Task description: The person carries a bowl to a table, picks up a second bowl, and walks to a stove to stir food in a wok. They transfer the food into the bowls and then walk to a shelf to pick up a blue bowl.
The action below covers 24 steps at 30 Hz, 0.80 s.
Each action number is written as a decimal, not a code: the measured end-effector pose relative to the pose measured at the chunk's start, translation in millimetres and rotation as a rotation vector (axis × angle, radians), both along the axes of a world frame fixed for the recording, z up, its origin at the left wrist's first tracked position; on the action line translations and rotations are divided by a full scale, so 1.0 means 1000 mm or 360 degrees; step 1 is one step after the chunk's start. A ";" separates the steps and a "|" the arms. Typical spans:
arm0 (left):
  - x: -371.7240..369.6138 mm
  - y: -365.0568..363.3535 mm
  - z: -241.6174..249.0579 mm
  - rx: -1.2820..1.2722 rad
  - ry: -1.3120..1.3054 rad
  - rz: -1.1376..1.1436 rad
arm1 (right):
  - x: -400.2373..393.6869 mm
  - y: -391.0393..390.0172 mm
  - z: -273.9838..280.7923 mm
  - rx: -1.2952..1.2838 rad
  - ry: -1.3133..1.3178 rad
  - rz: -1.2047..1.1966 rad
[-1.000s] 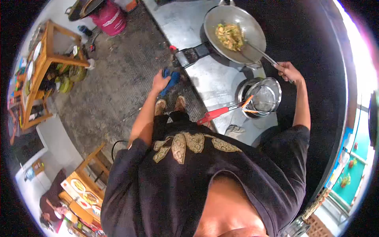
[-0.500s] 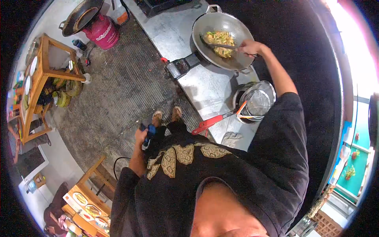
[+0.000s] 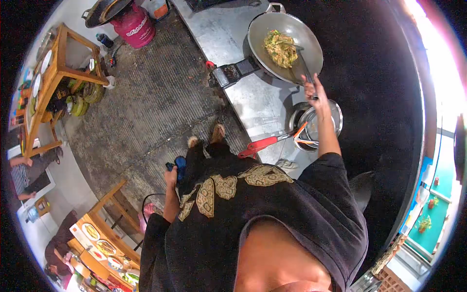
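A large grey wok (image 3: 309, 46) stands over a burner on the metal counter, with cooked food (image 3: 280, 48) in its left part. My right hand (image 3: 315, 92) is closed on the handle of a dark spatula (image 3: 302, 61), whose blade touches the food. Down at my other side, my left hand (image 3: 171, 176) grips a dark blue object (image 3: 180, 167) that I cannot identify. Below the wok, metal pots (image 3: 335, 114) stand near my right forearm. A red-handled tool (image 3: 262, 144) lies with its far end against them.
The metal counter (image 3: 253, 114) runs diagonally ahead. A pink gas cylinder (image 3: 136, 29) and a dark pan (image 3: 104, 12) are at upper left. Wooden tables (image 3: 61, 63) stand at left. Another person (image 3: 24, 177) is at far left, and one more (image 3: 61, 243) at lower left.
My right hand has moved down and toward the wok's near rim, turning the spatula more upright. The food sits further left and is more gathered. My left hand still holds the blue object.
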<state>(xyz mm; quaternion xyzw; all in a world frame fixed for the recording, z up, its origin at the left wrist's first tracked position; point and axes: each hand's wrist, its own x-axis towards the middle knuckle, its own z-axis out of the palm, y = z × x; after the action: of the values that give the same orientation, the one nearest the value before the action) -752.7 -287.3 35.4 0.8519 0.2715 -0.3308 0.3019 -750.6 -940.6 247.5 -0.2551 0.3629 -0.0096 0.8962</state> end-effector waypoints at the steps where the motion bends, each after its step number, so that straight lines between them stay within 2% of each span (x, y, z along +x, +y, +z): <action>1: 0.002 0.004 -0.008 -0.0043 0.0002 0.0018 | -0.001 0.015 -0.004 0.0032 -0.0025 -0.0053; 4: 0.011 -0.014 0.021 0.0077 -0.0005 -0.0200 | -0.001 0.052 -0.024 -0.0457 0.0162 0.0081; 6: 0.015 -0.016 0.025 -0.0095 0.0026 -0.0360 | 0.001 0.080 -0.027 -0.0813 0.0347 0.0189; 9: 0.015 -0.008 0.020 -0.0209 -0.0003 -0.0427 | -0.005 0.074 -0.055 -0.0917 0.0487 0.0363; 11: -0.002 0.004 0.002 -0.0241 -0.0030 -0.0389 | -0.011 0.076 -0.058 -0.0938 0.0459 0.0340; 12: -0.018 0.025 -0.050 -0.0171 -0.0245 -0.0327 | -0.013 0.078 -0.059 -0.0976 0.0484 0.0341; 15: -0.030 0.030 -0.006 -0.0299 -0.0071 -0.0283 | -0.018 0.076 -0.069 -0.1272 0.0584 0.0395; 16: -0.041 0.033 0.000 -0.0291 -0.0272 -0.0299 | -0.022 0.077 -0.086 -0.2461 0.0913 0.0160; 17: -0.052 0.039 0.005 -0.0299 -0.0297 -0.0257 | -0.021 0.100 -0.067 -0.2762 0.0876 -0.0004; 19: -0.069 0.053 0.012 -0.0316 -0.0347 -0.0184 | -0.008 0.182 0.009 -0.3343 0.0766 -0.0376; 20: -0.078 0.056 0.013 -0.0397 -0.0382 -0.0065 | 0.001 0.213 0.013 -0.3125 0.0639 -0.0182; 21: -0.092 0.062 0.008 -0.0493 -0.0354 0.0049 | 0.013 0.244 0.008 -0.3187 0.0189 0.0082; 22: -0.108 0.065 0.001 -0.0593 -0.0324 0.0171 | 0.027 0.277 -0.004 -0.3414 0.0057 0.0511; 24: -0.142 0.075 -0.031 -0.0811 -0.0245 0.0361 | 0.057 0.320 -0.063 -0.3696 -0.0696 0.1134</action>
<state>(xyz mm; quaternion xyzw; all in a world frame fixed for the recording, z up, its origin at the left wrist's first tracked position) -894.3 -212.7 4.6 0.7355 0.2493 -0.2867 0.5610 -694.1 -620.1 184.4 -0.9774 -0.1080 -0.1240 0.1328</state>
